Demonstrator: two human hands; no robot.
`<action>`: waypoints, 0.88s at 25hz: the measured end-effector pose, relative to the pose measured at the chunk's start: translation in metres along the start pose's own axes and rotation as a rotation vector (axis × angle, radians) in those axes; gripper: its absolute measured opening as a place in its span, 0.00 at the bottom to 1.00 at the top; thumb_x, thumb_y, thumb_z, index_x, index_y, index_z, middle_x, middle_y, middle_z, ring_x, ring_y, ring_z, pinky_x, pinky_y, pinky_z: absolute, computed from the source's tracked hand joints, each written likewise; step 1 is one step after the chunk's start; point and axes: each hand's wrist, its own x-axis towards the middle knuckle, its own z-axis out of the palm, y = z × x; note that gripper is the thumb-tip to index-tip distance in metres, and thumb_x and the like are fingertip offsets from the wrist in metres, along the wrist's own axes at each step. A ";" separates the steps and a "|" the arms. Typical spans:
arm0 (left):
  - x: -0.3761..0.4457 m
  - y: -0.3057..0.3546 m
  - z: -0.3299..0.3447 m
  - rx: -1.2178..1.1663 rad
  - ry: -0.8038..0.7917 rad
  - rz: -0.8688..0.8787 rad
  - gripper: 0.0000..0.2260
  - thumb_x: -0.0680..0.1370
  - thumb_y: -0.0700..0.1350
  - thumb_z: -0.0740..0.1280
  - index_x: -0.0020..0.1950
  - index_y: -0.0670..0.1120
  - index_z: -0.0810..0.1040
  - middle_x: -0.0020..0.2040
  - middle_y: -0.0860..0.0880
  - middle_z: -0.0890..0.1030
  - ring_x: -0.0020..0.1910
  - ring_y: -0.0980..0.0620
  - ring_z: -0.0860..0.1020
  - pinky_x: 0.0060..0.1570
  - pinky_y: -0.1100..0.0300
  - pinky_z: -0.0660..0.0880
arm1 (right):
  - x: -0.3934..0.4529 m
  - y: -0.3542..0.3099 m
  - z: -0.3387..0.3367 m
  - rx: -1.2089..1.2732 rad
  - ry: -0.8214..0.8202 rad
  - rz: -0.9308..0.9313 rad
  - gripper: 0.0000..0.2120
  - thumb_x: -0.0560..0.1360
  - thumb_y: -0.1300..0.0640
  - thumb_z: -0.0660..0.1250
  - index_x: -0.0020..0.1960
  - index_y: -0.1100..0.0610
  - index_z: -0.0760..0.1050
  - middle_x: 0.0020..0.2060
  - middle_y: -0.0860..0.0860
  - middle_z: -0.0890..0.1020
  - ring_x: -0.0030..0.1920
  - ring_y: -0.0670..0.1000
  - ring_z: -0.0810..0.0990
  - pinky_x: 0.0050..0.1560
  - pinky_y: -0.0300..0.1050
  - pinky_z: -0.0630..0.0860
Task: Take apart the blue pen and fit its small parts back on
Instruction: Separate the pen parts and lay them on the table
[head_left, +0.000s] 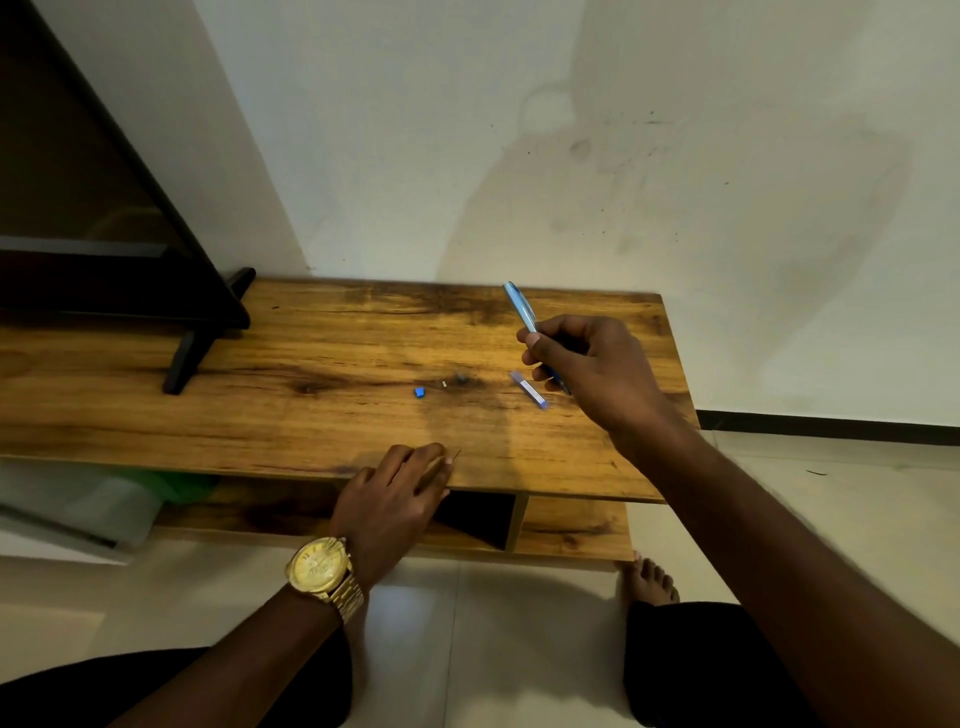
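My right hand (582, 358) holds the blue pen body (519, 306) upright over the right part of the wooden table (260, 410), its upper end sticking up past my fingers. My left hand (395, 493) rests at the table's front edge, fingers pinched on a thin pale rod (451, 459), apparently the pen's refill, whose tip pokes out. On the tabletop lie a small blue piece (420, 392), a tiny pale piece (444, 384) beside it, and a short blue-and-white tube-like part (529, 389) just left of my right hand.
A black TV (104, 208) on a black stand foot (192, 348) occupies the table's left end. A white wall rises behind the table. Below the tabletop are a shelf and a dark compartment (472, 519). My bare foot (649, 579) rests on the tiled floor.
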 end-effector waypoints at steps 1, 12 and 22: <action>-0.001 -0.001 0.000 -0.008 0.028 0.017 0.21 0.71 0.48 0.83 0.61 0.43 0.88 0.61 0.43 0.87 0.52 0.41 0.87 0.29 0.52 0.80 | 0.000 0.000 0.000 0.002 0.002 0.001 0.10 0.84 0.54 0.71 0.62 0.55 0.86 0.47 0.49 0.90 0.39 0.40 0.87 0.39 0.31 0.80; 0.025 -0.027 -0.049 -0.553 0.368 -0.434 0.04 0.75 0.45 0.79 0.49 0.50 0.89 0.48 0.54 0.88 0.42 0.56 0.85 0.36 0.58 0.82 | -0.001 0.000 -0.004 0.012 -0.008 0.014 0.11 0.85 0.54 0.70 0.64 0.55 0.85 0.47 0.50 0.90 0.40 0.40 0.89 0.37 0.30 0.80; 0.100 -0.037 -0.085 -2.004 0.281 -1.051 0.09 0.76 0.44 0.78 0.56 0.47 0.89 0.41 0.55 0.84 0.40 0.58 0.80 0.36 0.63 0.79 | -0.011 0.000 0.025 0.109 -0.178 0.066 0.05 0.85 0.61 0.66 0.59 0.57 0.79 0.46 0.52 0.91 0.46 0.50 0.90 0.53 0.46 0.85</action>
